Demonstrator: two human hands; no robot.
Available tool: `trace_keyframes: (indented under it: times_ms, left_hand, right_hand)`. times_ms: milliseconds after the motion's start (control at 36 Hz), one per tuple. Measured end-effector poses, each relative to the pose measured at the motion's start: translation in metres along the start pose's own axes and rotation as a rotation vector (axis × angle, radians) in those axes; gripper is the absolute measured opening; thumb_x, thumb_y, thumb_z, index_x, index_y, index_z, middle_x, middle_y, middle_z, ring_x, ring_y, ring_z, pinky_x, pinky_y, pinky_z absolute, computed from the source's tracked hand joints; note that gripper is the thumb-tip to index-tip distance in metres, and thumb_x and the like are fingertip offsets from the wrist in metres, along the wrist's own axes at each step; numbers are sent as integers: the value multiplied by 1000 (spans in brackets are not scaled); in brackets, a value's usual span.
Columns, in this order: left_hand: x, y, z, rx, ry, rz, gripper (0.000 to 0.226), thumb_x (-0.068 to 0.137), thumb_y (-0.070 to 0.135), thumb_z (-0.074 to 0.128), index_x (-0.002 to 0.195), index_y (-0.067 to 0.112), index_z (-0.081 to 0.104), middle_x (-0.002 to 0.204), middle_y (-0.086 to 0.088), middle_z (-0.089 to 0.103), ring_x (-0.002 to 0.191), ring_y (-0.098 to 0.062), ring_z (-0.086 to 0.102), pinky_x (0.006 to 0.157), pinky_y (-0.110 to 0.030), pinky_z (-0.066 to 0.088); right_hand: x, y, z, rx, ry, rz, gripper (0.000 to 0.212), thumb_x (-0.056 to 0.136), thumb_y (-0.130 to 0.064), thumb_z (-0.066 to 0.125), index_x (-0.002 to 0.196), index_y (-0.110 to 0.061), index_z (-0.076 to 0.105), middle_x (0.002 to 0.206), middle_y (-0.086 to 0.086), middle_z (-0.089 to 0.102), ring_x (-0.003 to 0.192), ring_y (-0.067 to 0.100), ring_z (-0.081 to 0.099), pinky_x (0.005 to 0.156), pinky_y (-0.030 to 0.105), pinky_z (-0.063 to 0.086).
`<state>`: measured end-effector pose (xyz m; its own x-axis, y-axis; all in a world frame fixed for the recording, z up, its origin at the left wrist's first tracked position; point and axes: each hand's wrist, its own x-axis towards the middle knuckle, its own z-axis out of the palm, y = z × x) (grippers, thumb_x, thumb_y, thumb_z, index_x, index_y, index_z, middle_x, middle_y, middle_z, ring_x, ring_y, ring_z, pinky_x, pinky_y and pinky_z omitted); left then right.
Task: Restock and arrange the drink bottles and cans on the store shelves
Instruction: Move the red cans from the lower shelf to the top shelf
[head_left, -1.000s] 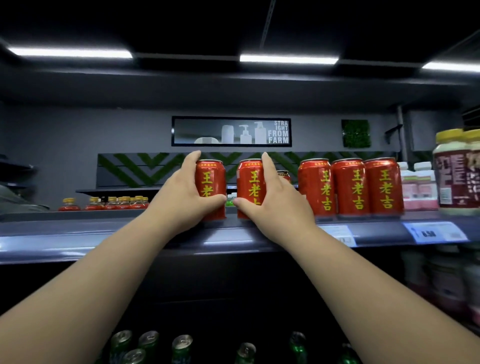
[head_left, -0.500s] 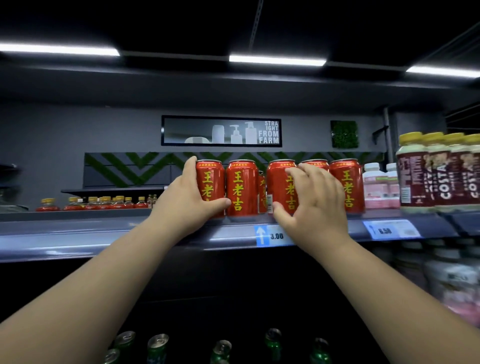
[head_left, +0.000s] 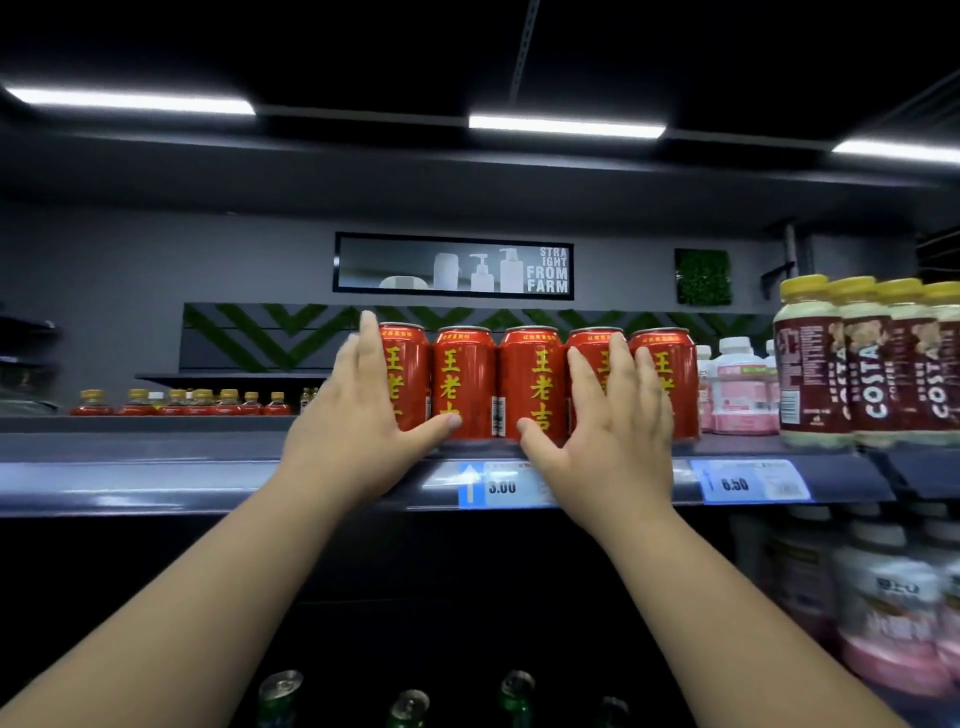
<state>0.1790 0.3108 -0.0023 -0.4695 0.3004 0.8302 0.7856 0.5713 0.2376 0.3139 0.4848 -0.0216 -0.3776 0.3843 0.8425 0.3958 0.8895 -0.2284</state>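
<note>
Five red cans with yellow characters stand tight in a row at the front of the dark shelf. My left hand lies against the left side of the leftmost can, fingers straight up, thumb stretched under the second can. My right hand rests flat, fingers spread, over the fronts of the fourth and fifth cans, hiding much of their labels. Neither hand lifts a can.
Pink-labelled bottles stand right beside the cans, then yellow-capped Costa bottles. Price tags 3.00 and 6.50 sit on the shelf lip. Small red bottles line a far shelf at left. Green cans stand below; more bottles at lower right.
The two left cans slid right and joined the other three in one row. My right hand went from gripping a can to lying flat on the right cans. My left fingers straightened.
</note>
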Motion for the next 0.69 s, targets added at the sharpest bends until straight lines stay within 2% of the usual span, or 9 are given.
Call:
trace_keyframes:
  times_ms: [56, 111, 194, 250, 333, 417, 500, 556, 694]
  left_hand:
    - [-4, 2, 1, 112, 62, 73, 114, 76, 81, 49, 155, 31, -15, 166, -7, -3, 152, -29, 8, 118, -51, 23]
    - [-8, 3, 4, 205, 124, 154, 100, 82, 78, 44, 158, 31, -1, 166, -10, -2, 152, -30, 2, 120, -51, 14]
    - [-14, 6, 6, 296, 187, 229, 85, 83, 74, 36, 152, 26, 33, 162, -16, 19, 149, -35, 13, 118, -54, 16]
    - [-18, 10, 8, 316, 177, 236, 79, 81, 72, 35, 145, 26, 46, 159, -16, 25, 148, -36, 17, 118, -55, 14]
    - [-26, 29, 14, 328, 111, 262, 72, 83, 69, 37, 143, 32, 45, 160, -11, 24, 150, -33, 11, 119, -54, 5]
    - [-34, 52, 27, 290, 82, 315, 65, 84, 62, 37, 141, 33, 48, 159, -8, 31, 150, -31, 15, 121, -55, 4]
    - [-39, 60, 41, 301, 63, 360, 63, 91, 54, 30, 147, 28, 44, 158, -5, 36, 150, -28, 21, 122, -50, 10]
    - [-41, 60, 44, 320, 56, 367, 65, 94, 52, 25, 151, 26, 40, 158, -4, 38, 150, -26, 22, 121, -45, 12]
    - [-43, 59, 43, 323, 9, 365, 68, 95, 52, 17, 155, 24, 31, 161, -4, 31, 152, -25, 15, 121, -45, 19]
  right_hand:
    - [0, 0, -1, -10, -20, -8, 84, 92, -70, 40, 160, -30, 11, 168, 4, -14, 154, 29, -15, 123, 48, -3]
    - [-1, -1, -3, -8, -39, -12, 81, 93, -69, 39, 160, -31, 12, 168, 5, -15, 154, 29, -14, 123, 47, -2]
    - [-1, -1, -3, -4, -54, -16, 80, 94, -68, 38, 160, -31, 11, 168, 5, -16, 155, 29, -13, 124, 47, 1]
    - [-1, -1, -4, -7, -62, -22, 80, 95, -66, 37, 160, -30, 10, 168, 6, -17, 154, 30, -13, 124, 47, 3]
    - [-4, 0, -2, -19, -69, -32, 80, 96, -65, 35, 160, -29, 6, 167, 8, -20, 154, 32, -15, 124, 48, 3]
    - [-16, 2, 5, -50, -81, -33, 79, 97, -63, 31, 161, -29, -1, 165, 14, -23, 154, 34, -15, 126, 49, 0]
    - [-28, 6, 12, -85, -72, -42, 75, 98, -63, 15, 161, -24, 3, 165, 19, -21, 154, 34, -13, 125, 48, -3]
    - [-31, 8, 13, -113, -84, -52, 80, 94, -64, 2, 161, -21, 4, 165, 20, -20, 154, 34, -14, 125, 49, -3]
    - [-34, 13, 10, -139, -135, -92, 76, 100, -63, 11, 161, -20, 0, 164, 20, -23, 154, 34, -16, 125, 49, -6]
